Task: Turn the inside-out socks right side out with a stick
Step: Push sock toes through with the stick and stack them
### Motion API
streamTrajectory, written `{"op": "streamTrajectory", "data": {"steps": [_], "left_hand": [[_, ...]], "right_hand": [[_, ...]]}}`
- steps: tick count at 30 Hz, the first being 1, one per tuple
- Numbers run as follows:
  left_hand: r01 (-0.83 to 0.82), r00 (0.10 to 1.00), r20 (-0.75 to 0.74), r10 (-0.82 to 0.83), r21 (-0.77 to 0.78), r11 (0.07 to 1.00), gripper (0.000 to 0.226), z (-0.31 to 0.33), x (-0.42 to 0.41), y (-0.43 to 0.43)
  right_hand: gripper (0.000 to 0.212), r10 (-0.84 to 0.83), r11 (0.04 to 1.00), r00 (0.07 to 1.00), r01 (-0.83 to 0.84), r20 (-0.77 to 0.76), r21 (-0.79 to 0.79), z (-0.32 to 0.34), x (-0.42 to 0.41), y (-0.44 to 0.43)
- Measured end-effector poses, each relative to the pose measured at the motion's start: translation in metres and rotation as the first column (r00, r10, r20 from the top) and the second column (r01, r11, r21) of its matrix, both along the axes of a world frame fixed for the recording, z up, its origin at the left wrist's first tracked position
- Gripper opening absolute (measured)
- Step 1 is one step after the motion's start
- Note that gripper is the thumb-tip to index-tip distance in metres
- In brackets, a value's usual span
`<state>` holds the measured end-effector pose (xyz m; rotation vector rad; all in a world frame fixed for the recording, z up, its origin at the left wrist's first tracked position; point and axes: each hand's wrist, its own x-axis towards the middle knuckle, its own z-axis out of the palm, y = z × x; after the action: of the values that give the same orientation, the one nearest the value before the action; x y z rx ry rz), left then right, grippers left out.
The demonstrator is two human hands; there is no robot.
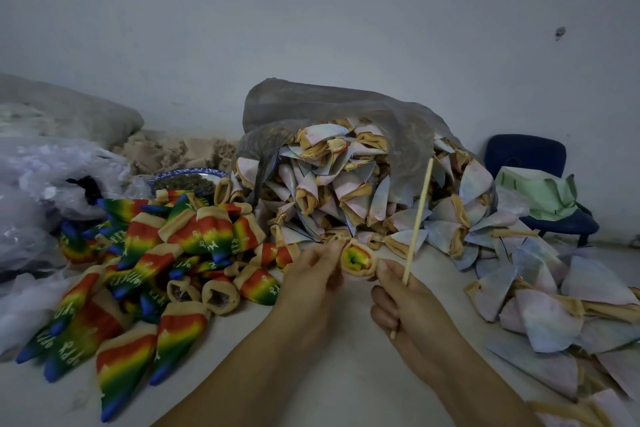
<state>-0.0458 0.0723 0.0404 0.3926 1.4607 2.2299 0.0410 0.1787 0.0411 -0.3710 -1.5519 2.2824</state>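
The left hand's [311, 277] fingers pinch one side of the sock [358, 262] cuff, the right hand's [408, 302] the other. The right hand apparently also clasps the stick [418, 215], which leans upward.

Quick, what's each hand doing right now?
Left hand: pinching the sock at its cuff.
Right hand: gripping the stick, fingertips also on the cuff.

This looks like a small, makeshift sock-finishing workroom. A bare pale wall [346, 28] (scuffed in a couple of spots) backs a white work surface [353, 374] heaped with stock. A large plastic sack [346, 107] spills pale inside-out socks [339, 191], and a pile of rainbow socks [194, 236] lies at left. There are also crumpled plastic bags [41, 177] and a blue chair [526, 152] draped with green cloth [540, 191].
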Motion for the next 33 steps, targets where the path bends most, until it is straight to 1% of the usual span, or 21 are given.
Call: {"op": "streamTrajectory", "data": {"steps": [1, 2, 3, 4, 5, 6, 7, 8, 10, 12, 14, 16, 18, 19, 20, 21, 23, 25, 28, 31, 33], "left_hand": [[-0.096, 0.974, -0.217, 0.069, -0.118, 0.988, 0.034, -0.001, 0.0, -0.003], [-0.17, 0.901, -0.424, 0.094, -0.146, 0.975, 0.036, 0.0, 0.001, -0.006], [-0.201, 0.807, -0.585, 0.084, -0.139, 0.97, 0.036, 0.001, 0.001, -0.008], [-0.215, 0.712, -0.701, 0.04, -0.163, 0.963, 0.038, 0.0, 0.002, -0.008], [-0.219, 0.635, -0.773, -0.022, -0.206, 0.954, 0.039, -0.002, 0.002, -0.007], [-0.204, 0.595, -0.799, -0.09, -0.258, 0.944, 0.037, -0.004, 0.004, -0.004], [-0.165, 0.605, -0.783, -0.143, -0.299, 0.94, 0.033, -0.006, 0.006, -0.003], [-0.115, 0.653, -0.739, -0.166, -0.313, 0.943, 0.029, -0.008, 0.008, -0.002], [-0.057, 0.768, -0.619, -0.162, -0.319, 0.946, 0.03, -0.012, 0.007, -0.002], [-0.052, 0.837, -0.533, -0.123, -0.301, 0.952, 0.03, -0.013, 0.003, -0.001], [-0.051, 0.904, -0.424, -0.049, -0.223, 0.973, 0.018, -0.014, 0.0, 0.002], [-0.051, 0.977, -0.209, 0.035, -0.071, 0.996, 0.014, -0.013, -0.004, 0.003], [-0.034, 0.999, 0.02, 0.033, 0.086, 0.996, 0.018, -0.011, -0.011, 0.0], [-0.027, 0.998, 0.064, 0.02, 0.109, 0.994, 0.02, -0.01, -0.013, -0.001], [-0.018, 0.998, 0.06, 0.013, 0.091, 0.996, 0.021, -0.01, -0.014, -0.003], [-0.015, 1.0, 0.009, 0.014, 0.029, 0.999, 0.023, -0.011, -0.015, -0.003], [-0.041, 0.977, -0.213, 0.002, -0.177, 0.983, 0.029, -0.011, -0.011, -0.003], [-0.054, 0.916, -0.396, -0.066, -0.286, 0.957, 0.038, -0.01, -0.004, -0.001], [-0.023, 0.831, -0.533, -0.16, -0.319, 0.947, 0.049, -0.011, 0.004, 0.002], [-0.048, 0.718, -0.658, -0.228, -0.373, 0.927, 0.065, -0.013, 0.009, 0.004], [-0.07, 0.673, -0.693, -0.26, -0.409, 0.91, 0.078, -0.014, 0.009, 0.003]], "right_hand": [[0.018, -0.043, 0.998, 0.999, 0.042, 0.016, 0.046, 0.0, 0.001, 0.003], [0.019, -0.075, 0.993, 0.997, 0.072, 0.031, 0.092, 0.001, 0.001, 0.005], [0.02, -0.09, 0.988, 0.995, 0.084, 0.041, 0.127, 0.001, 0.002, 0.005], [0.021, -0.09, 0.985, 0.995, 0.082, 0.049, 0.152, 0.001, 0.002, 0.005], [0.022, -0.076, 0.984, 0.996, 0.066, 0.055, 0.163, 0.001, 0.003, 0.004], [0.023, -0.051, 0.986, 0.997, 0.041, 0.059, 0.159, 0.001, 0.004, 0.004], [0.023, -0.019, 0.99, 0.998, 0.01, 0.062, 0.143, 0.002, 0.004, 0.003], [0.023, 0.011, 0.992, 0.998, -0.019, 0.062, 0.125, 0.002, 0.005, 0.003], [0.023, 0.05, 0.994, 0.997, -0.056, 0.062, 0.098, 0.001, 0.006, 0.004], [0.023, 0.034, 0.991, 0.997, -0.043, 0.07, 0.131, -0.001, 0.006, 0.006], [0.024, -0.075, 0.95, 0.99, 0.033, 0.123, 0.312, -0.003, 0.005, 0.007], [0.027, -0.211, 0.821, 0.962, 0.079, 0.171, 0.566, -0.005, 0.004, 0.006], [0.03, -0.265, 0.734, 0.948, 0.081, 0.175, 0.674, -0.007, 0.004, 0.006], [0.032, -0.267, 0.721, 0.949, 0.081, 0.168, 0.688, -0.007, 0.004, 0.006], [0.033, -0.259, 0.712, 0.953, 0.078, 0.158, 0.698, -0.006, 0.005, 0.004], [0.036, -0.243, 0.71, 0.959, 0.073, 0.147, 0.7, -0.005, 0.005, 0.002], [0.046, -0.212, 0.724, 0.969, 0.069, 0.127, 0.686, -0.003, 0.004, -0.004], [0.039, -0.218, 0.743, 0.971, 0.101, 0.097, 0.661, -0.003, 0.003, -0.007], [0.017, -0.231, 0.768, 0.971, 0.143, 0.061, 0.624, -0.002, 0.001, -0.006], [0.014, -0.233, 0.791, 0.97, 0.145, 0.074, 0.594, 0.0, 0.0, -0.005], [0.014, -0.229, 0.811, 0.966, 0.124, 0.116, 0.572, 0.001, 0.001, -0.003]]}}
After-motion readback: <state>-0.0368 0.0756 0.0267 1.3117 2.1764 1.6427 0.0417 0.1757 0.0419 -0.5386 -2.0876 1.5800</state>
